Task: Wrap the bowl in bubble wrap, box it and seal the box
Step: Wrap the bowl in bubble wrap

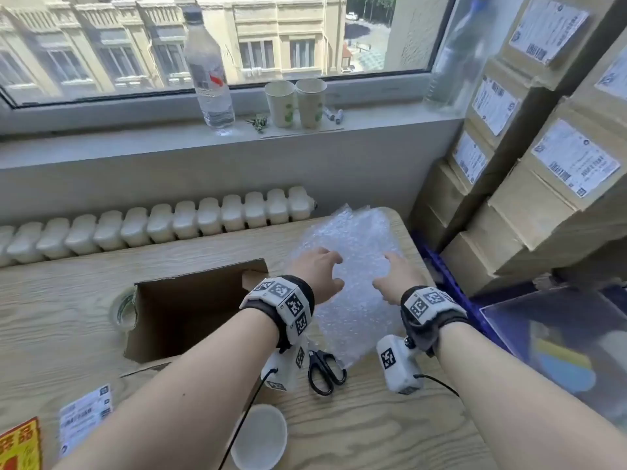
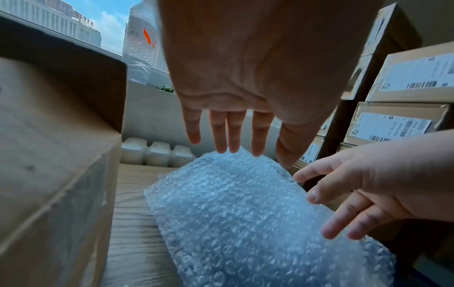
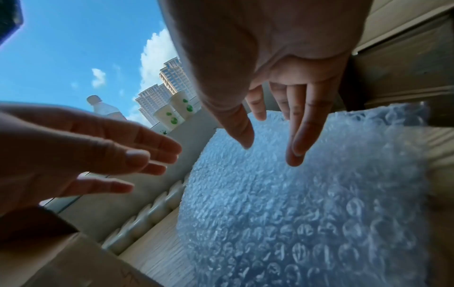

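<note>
— Head view first: where are my hands?

— Both are out over the bubble wrap, which lies spread on the bench. My left hand sits over its left part, my right hand over its right part, with a gap of wrap showing between them.

— Are they gripping anything?

— No. In the left wrist view the left hand has its fingers straight and slightly spread, tips just at the far edge of the bubble wrap; I cannot tell whether they touch it. The right hand comes in from the side with loose, parted fingers, holding nothing. The right wrist view agrees: right hand open, fingers pointing down toward the wrap, left hand open beside it.

— And the bowl?

— The bowl is white, back near my left forearm, well behind both hands and apart from the wrap.

— The box?

— The box stands open just to the left of my left hand. A roll of tape lies beyond its far left side. Scissors rest on the bench between my wrists, their blades hidden under the wrap's near edge. Some printed labels lie far left of my left arm.
</note>
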Action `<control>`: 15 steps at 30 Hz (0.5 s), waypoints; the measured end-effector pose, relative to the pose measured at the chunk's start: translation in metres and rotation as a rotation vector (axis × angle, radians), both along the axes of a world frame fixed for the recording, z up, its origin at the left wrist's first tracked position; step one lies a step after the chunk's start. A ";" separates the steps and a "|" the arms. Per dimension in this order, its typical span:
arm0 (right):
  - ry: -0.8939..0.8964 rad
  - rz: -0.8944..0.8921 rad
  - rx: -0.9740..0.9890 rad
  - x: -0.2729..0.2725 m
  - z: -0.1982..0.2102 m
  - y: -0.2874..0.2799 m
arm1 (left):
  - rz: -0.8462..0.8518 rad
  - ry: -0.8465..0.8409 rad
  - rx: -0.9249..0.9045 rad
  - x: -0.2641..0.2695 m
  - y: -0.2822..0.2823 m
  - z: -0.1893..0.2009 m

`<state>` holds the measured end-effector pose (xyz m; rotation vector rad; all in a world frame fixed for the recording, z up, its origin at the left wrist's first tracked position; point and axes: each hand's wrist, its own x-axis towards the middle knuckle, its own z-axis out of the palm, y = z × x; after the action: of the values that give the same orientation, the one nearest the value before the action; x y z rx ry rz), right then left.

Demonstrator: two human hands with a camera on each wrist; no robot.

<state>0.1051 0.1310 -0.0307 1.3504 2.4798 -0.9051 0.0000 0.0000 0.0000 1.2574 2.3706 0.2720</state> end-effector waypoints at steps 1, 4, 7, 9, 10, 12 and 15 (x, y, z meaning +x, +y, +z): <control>0.014 -0.021 -0.011 0.000 -0.003 0.004 | 0.007 -0.018 -0.034 -0.002 0.002 -0.001; 0.064 -0.087 -0.063 -0.003 -0.010 0.010 | 0.056 -0.038 -0.065 -0.008 0.002 -0.006; 0.082 -0.102 -0.064 -0.007 -0.009 0.014 | 0.098 -0.033 -0.038 -0.011 0.006 -0.008; 0.101 -0.101 -0.026 -0.009 -0.006 0.018 | 0.149 -0.015 0.023 -0.013 0.007 -0.008; 0.119 -0.111 -0.003 -0.009 -0.003 0.021 | 0.177 0.002 0.050 -0.014 0.008 -0.007; 0.173 -0.147 0.023 -0.009 0.006 0.025 | 0.225 0.026 0.083 -0.016 0.008 -0.001; 0.222 -0.194 0.011 -0.006 0.023 0.028 | 0.266 0.039 0.114 -0.020 0.007 0.010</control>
<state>0.0989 0.1589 -0.0074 1.5966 2.5471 -1.1424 -0.0202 0.0071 0.0096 1.0004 2.5884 0.4742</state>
